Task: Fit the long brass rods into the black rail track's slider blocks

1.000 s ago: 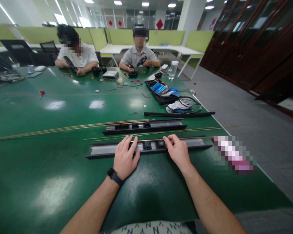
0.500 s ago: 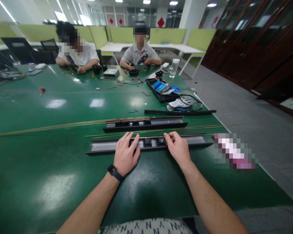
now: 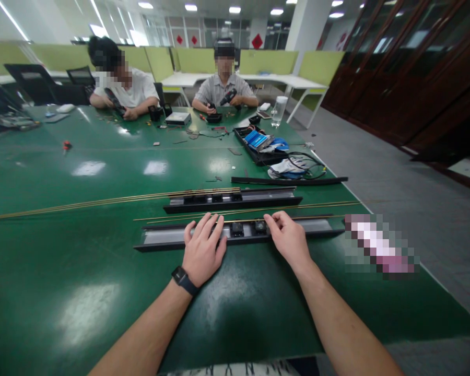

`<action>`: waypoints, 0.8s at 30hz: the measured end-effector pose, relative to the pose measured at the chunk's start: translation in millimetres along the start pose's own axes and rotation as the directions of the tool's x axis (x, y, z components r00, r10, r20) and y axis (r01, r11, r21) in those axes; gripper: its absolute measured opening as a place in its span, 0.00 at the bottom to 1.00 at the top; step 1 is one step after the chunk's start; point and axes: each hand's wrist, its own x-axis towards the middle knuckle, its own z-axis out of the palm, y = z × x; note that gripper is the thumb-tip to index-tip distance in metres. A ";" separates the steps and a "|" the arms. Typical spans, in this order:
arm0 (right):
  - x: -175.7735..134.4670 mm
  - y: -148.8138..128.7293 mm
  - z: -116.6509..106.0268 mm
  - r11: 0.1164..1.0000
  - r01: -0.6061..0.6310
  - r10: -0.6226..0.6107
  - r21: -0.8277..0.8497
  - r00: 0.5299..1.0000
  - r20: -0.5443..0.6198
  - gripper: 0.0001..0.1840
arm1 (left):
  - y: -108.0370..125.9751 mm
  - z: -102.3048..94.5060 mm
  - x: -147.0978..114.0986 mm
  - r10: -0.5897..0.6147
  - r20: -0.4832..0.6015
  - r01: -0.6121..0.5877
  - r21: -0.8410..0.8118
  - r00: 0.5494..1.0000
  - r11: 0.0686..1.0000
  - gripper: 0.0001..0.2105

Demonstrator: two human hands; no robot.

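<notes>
A dark channel with a pale inner face (image 3: 164,236) lies across the green table in front of me. Several small black blocks sit inside it, one block (image 3: 237,228) showing between my hands. My left hand (image 3: 203,248) rests over the channel's left middle, fingers stretched and apart, hiding part of it. Thumb and forefinger of my right hand (image 3: 288,237) are pinched at the channel's far edge on a thin brass rod (image 3: 245,221), which runs along that edge. Just behind, other thin brass rods (image 3: 313,206) lie on the table.
A second channel (image 3: 268,202) with black blocks lies farther back, long brass rods (image 3: 102,201) reaching left from it. Behind are a black strip (image 3: 290,181), a black tray (image 3: 243,138) with gloves and cables, and a clear cup (image 3: 279,111). Two people sit across the table, one holding a drill (image 3: 227,97).
My left fingers are spread a little wider on the channel. The right hand keeps its pinch in nearly the same place. The camera view has tilted slightly upward.
</notes>
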 end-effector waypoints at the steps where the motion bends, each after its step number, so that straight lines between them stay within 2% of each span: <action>1: 0.1 0.0 -0.3 1.000 0.001 -0.001 -0.006 1.000 0.000 0.24 | -0.2 0.1 -0.2 0.003 -0.001 -0.003 0.003 1.000 1.000 0.24; 9: 0.6 0.8 0.2 0.999 0.022 -0.023 -0.037 0.999 -0.036 0.24 | -0.6 0.1 0.0 0.002 -0.005 -0.002 -0.002 1.000 1.000 0.24; 24: 1.7 1.7 -0.3 1.000 -0.010 0.010 -0.006 1.000 -0.012 0.23 | 8.0 -5.2 8.5 0.007 0.015 -0.007 -0.009 1.000 1.000 0.22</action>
